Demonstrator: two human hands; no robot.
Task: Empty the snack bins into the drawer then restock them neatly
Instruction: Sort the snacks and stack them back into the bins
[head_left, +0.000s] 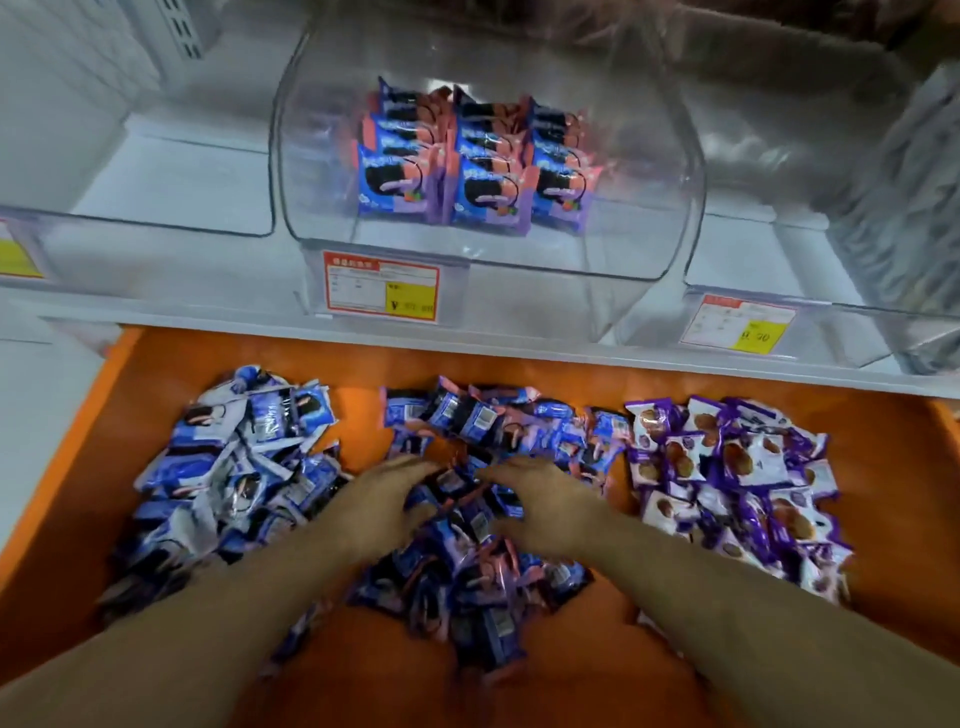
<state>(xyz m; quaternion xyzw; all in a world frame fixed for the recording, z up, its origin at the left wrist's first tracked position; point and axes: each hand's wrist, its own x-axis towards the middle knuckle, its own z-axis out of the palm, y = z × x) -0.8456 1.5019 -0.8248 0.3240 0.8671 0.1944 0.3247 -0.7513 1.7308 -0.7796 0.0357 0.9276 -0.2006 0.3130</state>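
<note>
Orange fills the lower half of the frame: the open drawer (93, 447), with three heaps of snack packets lying in it. Your left hand (387, 501) and your right hand (545, 501) both rest on the middle heap (483, 519), the blue-and-pink packets, at frame centre. Each hand lies palm down with the fingers loosely curved over the packets and the fingertips pointing toward each other, a few packets lying between them. The picture is blurred there, so you cannot tell whether either hand actually grips a packet or only lies on the pile.

Left of your hands lies the blue-and-white heap (234, 467), just beside the middle one. At the right lies the purple heap (737, 478), with round brown biscuits printed on white panels.

Above the drawer, at the top centre of the frame, stands the clear middle bin (691, 171) on the white shelf (467, 343). Inside it the restocked blue-and-pink packets (472, 161) stand upright in three tidy columns toward the back. A red-and-yellow price label (382, 283) sits on its front. The left bin (156, 218) and the right bin (831, 291) flank it, each with a label of its own at its front.
</note>
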